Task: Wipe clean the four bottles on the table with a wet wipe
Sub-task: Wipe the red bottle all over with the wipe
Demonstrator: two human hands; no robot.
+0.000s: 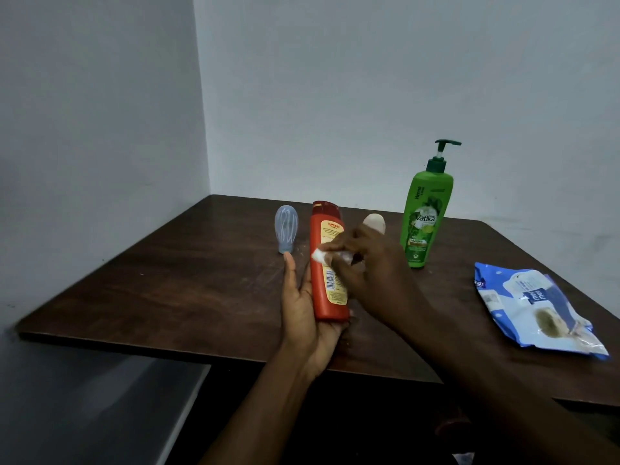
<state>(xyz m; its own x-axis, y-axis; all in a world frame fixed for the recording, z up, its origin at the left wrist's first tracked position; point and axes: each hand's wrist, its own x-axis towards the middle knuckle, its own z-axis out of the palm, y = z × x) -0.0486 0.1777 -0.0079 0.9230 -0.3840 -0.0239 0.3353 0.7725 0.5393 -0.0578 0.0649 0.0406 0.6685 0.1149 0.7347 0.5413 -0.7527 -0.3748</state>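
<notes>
A red-orange bottle [327, 263] with a yellow label stands tilted above the table, its base resting in the palm of my left hand [303, 307], whose fingers lie straight along its left side. My right hand [364, 263] pinches a bunched white wet wipe [323, 256] against the bottle's label. A small pale blue bottle [286, 228] stands upside down to the left. A beige bottle [375, 222] is mostly hidden behind my right hand. A tall green pump bottle [426, 213] stands upright to the right.
The blue and white wet wipe pack [533, 307] lies flat at the right side of the dark wooden table [167, 280]. Walls close in behind and to the left. The table's front edge runs just below my left wrist.
</notes>
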